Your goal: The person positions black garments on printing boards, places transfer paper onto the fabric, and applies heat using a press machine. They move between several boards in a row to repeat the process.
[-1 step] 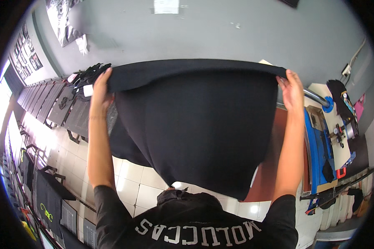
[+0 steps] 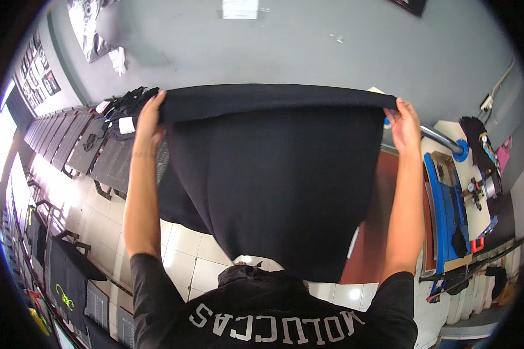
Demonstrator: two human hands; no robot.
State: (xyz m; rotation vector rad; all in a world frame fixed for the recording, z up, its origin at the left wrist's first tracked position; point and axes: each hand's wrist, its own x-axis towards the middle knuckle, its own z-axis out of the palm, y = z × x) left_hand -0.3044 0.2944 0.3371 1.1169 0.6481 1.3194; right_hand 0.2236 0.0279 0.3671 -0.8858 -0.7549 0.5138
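Note:
A wide piece of black cloth (image 2: 273, 180) hangs spread in front of me, its upper edge folded over in a long band. The kind of garment or panel is not plain. At the upper left corner my left hand (image 2: 151, 121) is closed on the folded edge. My right hand (image 2: 404, 123) pinches the opposite corner, with the thumb on top and fingers curled beneath. The cloth sags between the hands and drops toward my body, where its lower part narrows. It hides much of what lies behind it.
On the left, a long row of dark flat boards (image 2: 119, 166) recedes, with a heap of black cloth (image 2: 131, 107) on it. To the right stand a reddish-brown board (image 2: 371, 250), a blue-framed press-like machine (image 2: 442, 209) and a metal tube (image 2: 439, 138). A grey wall (image 2: 308, 52) rises ahead.
Both hands have come slightly closer together, the left moving right and the right moving a little left. The cloth's lower right part has shifted left. The grip on both corners is unchanged.

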